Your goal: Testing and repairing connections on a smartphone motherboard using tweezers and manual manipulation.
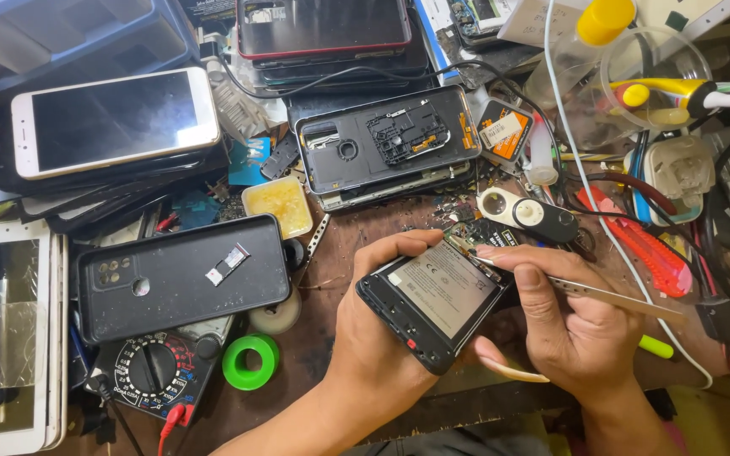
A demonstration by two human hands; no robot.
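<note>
Left hand (382, 333) curled around an opened phone (433, 304), back cover off, battery facing up, thumb lying along the phone's upper left edge, fingers wrapped underneath. Right hand (568, 325) pinched narrow on metal tweezers (585, 291), tips touching the top edge of the phone near the battery corner; a thin pale pick (513, 370) sticks out below the right hand's fingers, just under the phone. Phone sits between both hands, lifted a little over the wooden counter (331, 270), tilted. Left of the left hand: black phone case (171, 283) lying open side up with a small card tray (227, 264) in it, a multimeter (154, 371) below it, green tape roll (250, 361) near the left wrist. Above the hands: a phone back frame (382, 139) on a stack, a small yellow tub (279, 205), a black and white magnifier (530, 215). Far left: white phone (111, 122) on a pile of phones, white tablet (10, 329). Right of the right hand: red cutter knife (644, 245), cables, a white plug (678, 169), clear bottle with yellow cap (601, 21). Counter very cluttered, small debris scattered above the phone.
</note>
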